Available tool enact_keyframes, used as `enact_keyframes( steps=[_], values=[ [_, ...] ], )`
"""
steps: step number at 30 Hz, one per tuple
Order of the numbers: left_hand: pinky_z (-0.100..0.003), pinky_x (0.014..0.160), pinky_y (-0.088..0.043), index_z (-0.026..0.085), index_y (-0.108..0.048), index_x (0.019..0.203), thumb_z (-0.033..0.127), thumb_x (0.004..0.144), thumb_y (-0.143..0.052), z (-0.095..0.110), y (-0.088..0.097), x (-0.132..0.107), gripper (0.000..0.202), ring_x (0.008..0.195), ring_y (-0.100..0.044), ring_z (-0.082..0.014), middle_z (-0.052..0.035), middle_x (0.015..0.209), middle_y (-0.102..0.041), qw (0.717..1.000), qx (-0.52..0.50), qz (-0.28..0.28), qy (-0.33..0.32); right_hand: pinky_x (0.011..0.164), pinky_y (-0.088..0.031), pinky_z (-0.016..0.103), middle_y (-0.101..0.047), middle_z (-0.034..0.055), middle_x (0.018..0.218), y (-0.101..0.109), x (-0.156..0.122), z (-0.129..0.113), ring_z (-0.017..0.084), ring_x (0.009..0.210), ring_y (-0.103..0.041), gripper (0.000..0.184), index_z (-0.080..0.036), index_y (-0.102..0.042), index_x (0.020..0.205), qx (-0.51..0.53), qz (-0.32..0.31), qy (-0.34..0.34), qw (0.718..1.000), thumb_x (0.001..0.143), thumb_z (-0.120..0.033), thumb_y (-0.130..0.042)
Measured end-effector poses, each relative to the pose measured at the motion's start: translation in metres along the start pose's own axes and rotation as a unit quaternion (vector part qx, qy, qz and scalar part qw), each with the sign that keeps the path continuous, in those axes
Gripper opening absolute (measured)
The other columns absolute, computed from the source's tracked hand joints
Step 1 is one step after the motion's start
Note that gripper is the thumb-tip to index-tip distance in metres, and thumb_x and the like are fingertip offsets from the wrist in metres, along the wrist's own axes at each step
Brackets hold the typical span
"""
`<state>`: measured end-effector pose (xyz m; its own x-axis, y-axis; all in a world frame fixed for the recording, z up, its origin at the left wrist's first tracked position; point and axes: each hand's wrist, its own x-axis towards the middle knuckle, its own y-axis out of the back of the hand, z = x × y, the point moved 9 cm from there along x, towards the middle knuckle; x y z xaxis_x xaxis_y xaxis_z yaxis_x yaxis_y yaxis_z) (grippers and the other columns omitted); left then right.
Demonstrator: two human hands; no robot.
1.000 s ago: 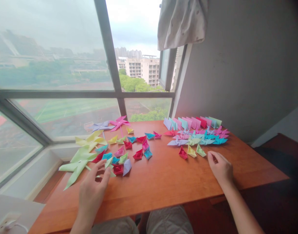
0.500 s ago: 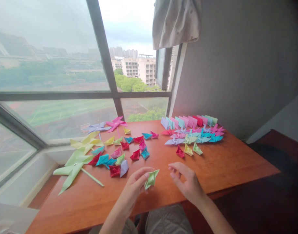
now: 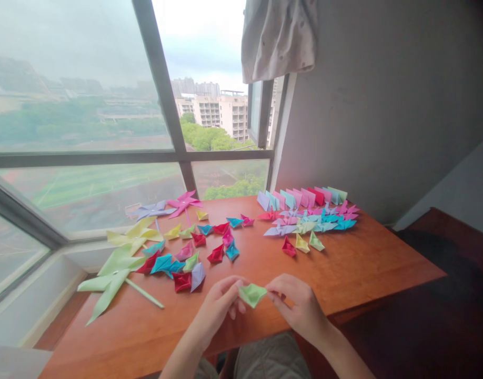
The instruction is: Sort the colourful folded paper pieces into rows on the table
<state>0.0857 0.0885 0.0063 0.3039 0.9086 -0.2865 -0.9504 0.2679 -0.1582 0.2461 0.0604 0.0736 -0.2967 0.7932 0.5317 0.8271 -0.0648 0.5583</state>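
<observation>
A small light-green folded paper piece (image 3: 252,293) is held just above the near part of the wooden table (image 3: 344,273). My left hand (image 3: 218,308) pinches its left side, fingers closed on it. My right hand (image 3: 299,308) pinches its right side, fingers also closed on it. Left of my hands lie several small folded paper boats (image 3: 194,252) in red, blue, green, pink and purple.
Large paper pinwheels in green (image 3: 115,266), yellow (image 3: 137,231), purple (image 3: 152,209) and pink (image 3: 184,201) lie along the table's left and window side. A cluster of folded paper pieces (image 3: 308,213) sits at the back right by the grey wall. The window frame (image 3: 162,105) runs behind.
My left hand picked the green piece from the boat pile and brought it to the middle. My right hand came in from the right and took hold of its other side.
</observation>
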Motion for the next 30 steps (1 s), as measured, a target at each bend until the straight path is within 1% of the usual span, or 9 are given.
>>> enact_keyframes(
  steps=[2, 5, 9, 12, 15, 19, 23, 27, 30],
  values=[
    [-0.017, 0.046, -0.038, 0.014, -0.069, 0.095, 0.052, 0.081, -0.065, 0.006, 0.011, 0.002, 0.041, 0.058, -0.056, -0.0113, -0.0049, 0.077, -0.068, 0.998, 0.039, 0.036, -0.045, 0.065, -0.050, 0.024, -0.067, 0.0027, 0.080, 0.021, -0.004, 0.013, 0.014, 0.069, -0.061, 0.012, -0.022, -0.066, 0.092, -0.031, 0.040, -0.023, 0.998, 0.092, -0.019, -0.054],
    [-0.019, 0.047, -0.040, 0.015, -0.069, 0.097, 0.050, 0.081, -0.065, 0.005, 0.019, 0.001, 0.039, 0.061, -0.057, -0.0131, -0.0054, 0.082, -0.068, 0.992, 0.081, 0.048, -0.081, 0.067, -0.051, 0.026, -0.069, 0.0043, 0.084, 0.069, -0.015, 0.043, 0.015, 0.068, -0.063, 0.013, -0.021, -0.066, 0.091, -0.118, 0.131, -0.064, 0.982, 0.092, -0.026, -0.054],
    [-0.021, 0.052, -0.045, 0.017, -0.069, 0.099, 0.047, 0.084, -0.063, -0.003, 0.020, -0.004, 0.034, 0.066, -0.060, -0.0156, -0.0050, 0.083, -0.067, 0.987, 0.124, 0.032, -0.097, 0.066, -0.050, 0.028, -0.071, 0.0075, 0.086, 0.136, -0.035, 0.090, 0.017, 0.066, -0.064, 0.022, -0.020, -0.068, 0.090, -0.278, 0.229, -0.110, 0.926, 0.092, -0.035, -0.052],
    [-0.022, 0.054, -0.045, 0.018, -0.069, 0.101, 0.044, 0.086, -0.061, -0.005, 0.018, -0.006, 0.031, 0.069, -0.060, -0.0163, -0.0053, 0.085, -0.068, 0.984, 0.139, 0.027, -0.105, 0.066, -0.049, 0.027, -0.072, 0.0084, 0.088, 0.163, -0.046, 0.122, 0.017, 0.067, -0.064, 0.025, -0.018, -0.068, 0.091, -0.361, 0.238, -0.114, 0.894, 0.092, -0.036, -0.051],
    [-0.022, 0.055, -0.046, 0.018, -0.069, 0.101, 0.045, 0.087, -0.060, -0.003, 0.018, -0.006, 0.031, 0.070, -0.060, -0.0167, -0.0057, 0.086, -0.068, 0.984, 0.143, 0.025, -0.107, 0.068, -0.047, 0.027, -0.071, 0.0071, 0.087, 0.168, -0.049, 0.149, 0.018, 0.071, -0.064, 0.024, -0.018, -0.068, 0.091, -0.413, 0.204, -0.109, 0.881, 0.092, -0.033, -0.048],
    [-0.022, 0.055, -0.045, 0.017, -0.069, 0.099, 0.048, 0.085, -0.061, -0.001, 0.019, -0.007, 0.035, 0.069, -0.059, -0.0169, -0.0058, 0.084, -0.067, 0.986, 0.129, 0.024, -0.098, 0.070, -0.045, 0.027, -0.070, 0.0066, 0.084, 0.160, -0.046, 0.168, 0.019, 0.076, -0.064, 0.024, -0.018, -0.067, 0.090, -0.462, 0.168, -0.097, 0.865, 0.091, -0.028, -0.046],
    [-0.023, 0.055, -0.046, 0.017, -0.070, 0.097, 0.050, 0.082, -0.063, -0.002, 0.021, -0.008, 0.037, 0.069, -0.059, -0.0172, -0.0054, 0.083, -0.067, 0.988, 0.119, 0.034, -0.089, 0.069, -0.044, 0.027, -0.069, 0.0069, 0.081, 0.153, -0.045, 0.177, 0.019, 0.077, -0.063, 0.024, -0.018, -0.067, 0.089, -0.476, 0.149, -0.095, 0.862, 0.091, -0.027, -0.045],
    [-0.023, 0.055, -0.045, 0.018, -0.071, 0.097, 0.051, 0.081, -0.064, -0.003, 0.021, -0.007, 0.037, 0.069, -0.059, -0.0175, -0.0053, 0.083, -0.068, 0.989, 0.116, 0.034, -0.086, 0.069, -0.044, 0.028, -0.069, 0.0079, 0.082, 0.152, -0.049, 0.180, 0.019, 0.077, -0.062, 0.026, -0.018, -0.068, 0.091, -0.485, 0.157, -0.095, 0.855, 0.092, -0.029, -0.045],
    [-0.023, 0.055, -0.046, 0.019, -0.071, 0.096, 0.051, 0.081, -0.064, -0.003, 0.021, -0.007, 0.037, 0.069, -0.059, -0.0176, -0.0051, 0.082, -0.068, 0.989, 0.117, 0.038, -0.083, 0.071, -0.046, 0.028, -0.069, 0.0087, 0.083, 0.152, -0.049, 0.181, 0.019, 0.078, -0.063, 0.026, -0.018, -0.068, 0.092, -0.476, 0.152, -0.095, 0.861, 0.092, -0.028, -0.044]
  ],
)
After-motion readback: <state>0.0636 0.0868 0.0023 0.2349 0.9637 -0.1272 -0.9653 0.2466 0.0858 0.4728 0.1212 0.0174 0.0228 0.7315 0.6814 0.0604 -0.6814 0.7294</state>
